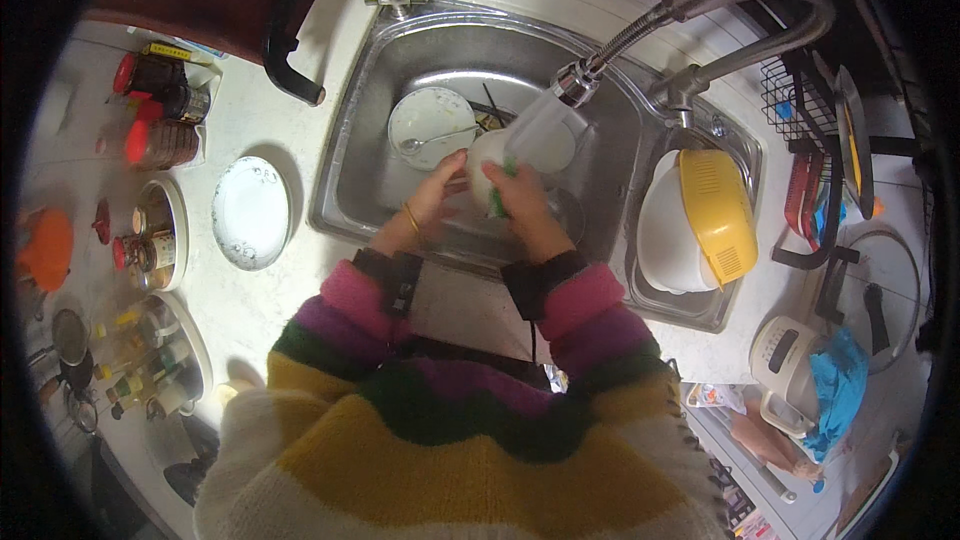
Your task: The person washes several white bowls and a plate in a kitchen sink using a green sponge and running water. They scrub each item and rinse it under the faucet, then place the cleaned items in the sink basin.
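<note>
Over the large steel sink basin (360, 187), both hands are at a white bowl (480, 154) that is blurred and partly covered by the faucet and fingers. My left hand (439, 199), with a yellow bangle at its wrist, has its fingers at the bowl's left side. My right hand (529, 202) presses a green scouring pad (498, 201) against the bowl from the right. The faucet's pale spray head (536, 124) hangs directly above. A white plate (431, 109) lies in the basin with a metal spoon (442, 138) across it. Dark chopsticks (491, 101) lie behind the bowl.
A patterned white plate (251, 214) stands on the left counter, near jars with red lids (161, 142). In the smaller right basin a yellow plastic basket (716, 210) leans on a white bowl-shaped container (667, 232). A curved metal faucet (810, 7) arches over the right side.
</note>
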Demonstrator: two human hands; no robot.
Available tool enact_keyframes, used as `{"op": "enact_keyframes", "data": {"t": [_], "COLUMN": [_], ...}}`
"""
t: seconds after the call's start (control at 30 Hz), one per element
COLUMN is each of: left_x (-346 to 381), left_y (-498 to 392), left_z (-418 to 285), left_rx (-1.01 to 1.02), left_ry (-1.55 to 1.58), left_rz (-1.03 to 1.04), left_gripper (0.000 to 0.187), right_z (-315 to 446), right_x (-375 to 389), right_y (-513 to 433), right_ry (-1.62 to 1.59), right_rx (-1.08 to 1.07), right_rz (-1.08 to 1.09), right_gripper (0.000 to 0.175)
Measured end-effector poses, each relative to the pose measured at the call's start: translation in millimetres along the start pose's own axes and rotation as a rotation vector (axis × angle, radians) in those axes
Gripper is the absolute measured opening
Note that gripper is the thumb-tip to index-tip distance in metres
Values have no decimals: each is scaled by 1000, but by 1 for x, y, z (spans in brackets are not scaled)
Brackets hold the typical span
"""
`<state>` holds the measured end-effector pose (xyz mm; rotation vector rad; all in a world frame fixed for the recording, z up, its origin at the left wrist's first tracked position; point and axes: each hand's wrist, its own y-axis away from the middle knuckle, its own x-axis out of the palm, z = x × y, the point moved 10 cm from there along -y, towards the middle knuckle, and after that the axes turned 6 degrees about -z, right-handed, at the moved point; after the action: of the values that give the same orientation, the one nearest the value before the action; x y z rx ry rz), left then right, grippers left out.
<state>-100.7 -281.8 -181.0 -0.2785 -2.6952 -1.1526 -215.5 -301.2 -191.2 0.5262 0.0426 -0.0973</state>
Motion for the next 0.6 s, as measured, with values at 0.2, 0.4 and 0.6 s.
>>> {"op": "enact_keyframes", "data": {"t": [0.2, 0.4, 0.6], "left_x": [-32, -29, 31], "left_y": [-18, 2, 28], "left_z": [38, 5, -20], "left_rx": [-307, -48, 112], "left_ry": [90, 324, -72], "left_rz": [27, 258, 481], "left_gripper": [62, 51, 47], "right_z": [-3, 22, -8], "right_x": [-1, -15, -27], "right_y": [16, 12, -13], "right_ry": [-627, -258, -264], "right_rx": [275, -137, 96], "right_rz": [95, 186, 58], "right_gripper": [40, 49, 37]}}
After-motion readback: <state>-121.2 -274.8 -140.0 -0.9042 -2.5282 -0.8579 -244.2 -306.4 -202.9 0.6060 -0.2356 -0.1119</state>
